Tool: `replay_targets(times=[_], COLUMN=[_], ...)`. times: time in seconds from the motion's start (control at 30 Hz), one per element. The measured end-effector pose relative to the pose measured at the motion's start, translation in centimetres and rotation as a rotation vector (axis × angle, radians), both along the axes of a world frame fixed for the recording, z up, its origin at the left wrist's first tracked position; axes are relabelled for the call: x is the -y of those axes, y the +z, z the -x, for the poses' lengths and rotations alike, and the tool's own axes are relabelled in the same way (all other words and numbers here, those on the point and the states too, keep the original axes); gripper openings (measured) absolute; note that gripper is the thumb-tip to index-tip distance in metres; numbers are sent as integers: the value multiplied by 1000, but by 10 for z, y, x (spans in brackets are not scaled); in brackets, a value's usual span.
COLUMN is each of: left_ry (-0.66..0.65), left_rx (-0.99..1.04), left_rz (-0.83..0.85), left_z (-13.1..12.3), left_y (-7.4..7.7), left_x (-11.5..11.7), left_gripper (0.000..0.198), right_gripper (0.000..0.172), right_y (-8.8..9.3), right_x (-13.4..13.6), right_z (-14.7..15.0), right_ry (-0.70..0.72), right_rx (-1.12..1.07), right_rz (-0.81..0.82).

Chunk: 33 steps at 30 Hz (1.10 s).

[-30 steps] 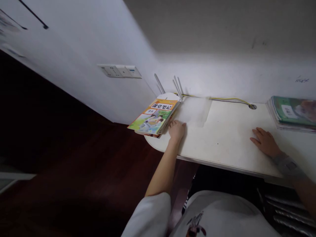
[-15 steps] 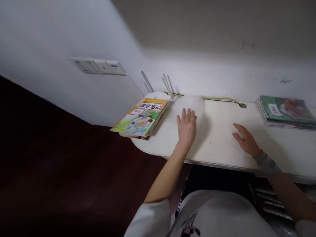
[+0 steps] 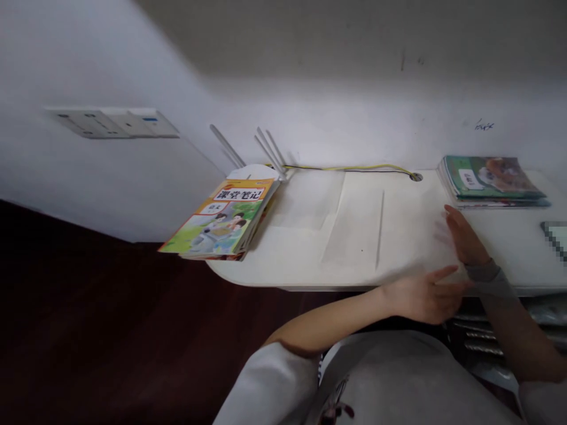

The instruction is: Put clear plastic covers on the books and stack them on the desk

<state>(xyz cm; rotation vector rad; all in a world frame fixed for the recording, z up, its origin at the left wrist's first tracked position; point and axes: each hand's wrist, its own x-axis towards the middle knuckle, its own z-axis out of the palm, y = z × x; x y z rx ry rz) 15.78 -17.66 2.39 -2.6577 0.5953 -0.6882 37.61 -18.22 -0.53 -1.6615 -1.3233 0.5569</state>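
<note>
A white desk (image 3: 310, 260) runs along the wall in front of me. My left hand (image 3: 423, 295) is at the desk's front edge, fingers stretched out towards my right wrist, holding nothing. My right hand (image 3: 460, 239) rests on the desktop, fingers extended and blurred, on the right part of a thin clear sheet (image 3: 358, 224) that lies flat on the desk. A stack of books with a yellow and green cover (image 3: 221, 218) overhangs the desk's left end. A second stack with a green cover (image 3: 487, 180) lies at the back right.
A white router with antennas (image 3: 257, 156) stands behind the left stack. A yellow cable (image 3: 354, 168) runs along the wall to a hole in the desk (image 3: 415, 176). Wall sockets (image 3: 115, 121) are on the left wall. Dark floor lies left of the desk.
My left hand has left the books, crossed the sheet and dropped to the front edge near my right wrist. The view has swung to the right. My right hand shifted slightly.
</note>
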Motion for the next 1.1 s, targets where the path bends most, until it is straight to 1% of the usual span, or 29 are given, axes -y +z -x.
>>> replay_targets(times=[0.03,0.07,0.1,0.13,0.2,0.23,0.27,0.3,0.33,0.37,0.43,0.53,0.63,0.73,0.77,0.8,0.87,0.93,1.03,1.1], left_ry=[-47,-45,20,147,529,723,880,991,1059,1095,1123,1121,1092,1071,1061,1049,1017,989,979,978], left_rx=[50,92,119,125,73,17,-52,-124,-190,-242,-287,-275,-253,-253,-262,-272,-290,-296,-284,-292], left_rz=[27,69,129,205,372,441,491,520,534,539,540,540,537,546,550,554,557,560,583,614], left_z=[1,4,7,11,20,24,28,31,34,35,36,34,31,31,33,35,39,44,47,49], left_y=[-2,-5,-8,-12,-23,-29,-35,-41,-46,-50,-55,-58,-60,-63,-64,-63,-62,-60,-57,-52], left_x=[2,2,0,-4,-17,-23,-29,-34,-36,-37,-32,-18,-9,-10,-12,-14,-18,-19,-15,-13], left_gripper=[33,32,33,33,41,47,55,60,65,67,70,75,77,78,78,78,77,76,75,75], right_gripper=[56,56,58,60,60,58,53,49,46,45,45,43,42,46,48,52,57,58,61,61], right_y=[-2,-4,-6,-8,-16,-20,-26,-31,-35,-39,-43,-39,-29,-21,-20,-21,-26,-34,-43,-43], right_x=[4,8,12,16,19,19,17,14,9,4,-7,-17,-12,2,7,12,22,31,38,35], right_z=[-6,-12,-18,-24,-35,-40,-45,-49,-52,-55,-59,-61,-56,-35,-24,-12,13,33,48,52], right_ry=[-67,-129,-172,-191,-195,-183,-168,-152,-143,-143,-174,-201,-201,-245,-233,-184,-22,84,79,61], right_rx=[-149,-332,-484,-542,-500,-431,-345,-248,-144,-35,199,566,758,930,1001,1056,1113,1123,1150,1150], right_rz=[24,49,68,77,91,109,136,164,183,187,154,90,90,126,130,119,101,121,157,145])
